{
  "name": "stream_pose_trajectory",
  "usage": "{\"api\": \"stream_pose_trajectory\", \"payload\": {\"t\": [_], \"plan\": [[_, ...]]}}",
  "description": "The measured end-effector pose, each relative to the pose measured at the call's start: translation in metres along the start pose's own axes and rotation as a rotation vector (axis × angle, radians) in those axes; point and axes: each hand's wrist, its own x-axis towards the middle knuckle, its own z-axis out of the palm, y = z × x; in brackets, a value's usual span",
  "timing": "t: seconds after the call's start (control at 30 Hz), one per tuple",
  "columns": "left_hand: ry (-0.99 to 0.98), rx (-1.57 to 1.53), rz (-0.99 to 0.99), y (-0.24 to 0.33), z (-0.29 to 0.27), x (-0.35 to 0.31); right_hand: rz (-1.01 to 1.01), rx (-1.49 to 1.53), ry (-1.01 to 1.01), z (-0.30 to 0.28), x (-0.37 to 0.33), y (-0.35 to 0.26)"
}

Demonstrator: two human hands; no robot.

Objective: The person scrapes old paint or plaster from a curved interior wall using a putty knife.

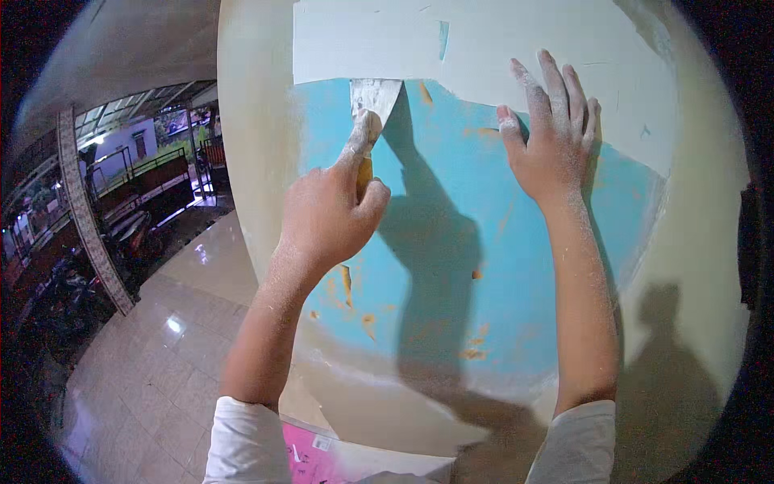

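My left hand (326, 211) is closed round the yellow handle of a putty knife (377, 93), its index finger stretched along the tool toward the blade. The wide, dusty blade points up, with its edge at the border between a white wall coating (500, 40) and the turquoise surface (516, 250) below. Farther right, my right hand (556, 149) lies against the wall with fingers spread, across that border. White dust covers both hands and forearms. Orange-brown scuffs mark the turquoise area, and a small turquoise strip shows within the white coating.
Cream wall (254, 97) surrounds the turquoise area. A pink sheet or board (310, 456) shows below, beside my left sleeve. To the left are a shiny tiled floor (153, 355), a patterned post (93, 218) and motorbikes in the dark. Arm shadows fall across the wall.
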Motion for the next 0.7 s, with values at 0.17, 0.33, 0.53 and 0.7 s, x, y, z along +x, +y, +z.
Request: {"api": "stream_pose_trajectory", "payload": {"t": [0.17,0.33,0.53,0.7], "plan": [[-0.113,0.041,-0.165,0.016,0.001,-0.002,-0.013,0.035,0.045,0.007,-0.001,0.006],[0.036,-0.027,-0.027,0.002,0.004,0.000,-0.012,0.043,0.045,0.008,-0.002,0.002],[-0.030,-0.042,-0.099,0.007,0.005,-0.003,-0.017,0.019,0.009,0.005,-0.005,0.003],[0.069,-0.066,-0.025,0.001,0.015,-0.001,-0.021,0.024,0.032,0.005,-0.006,0.005]]}}
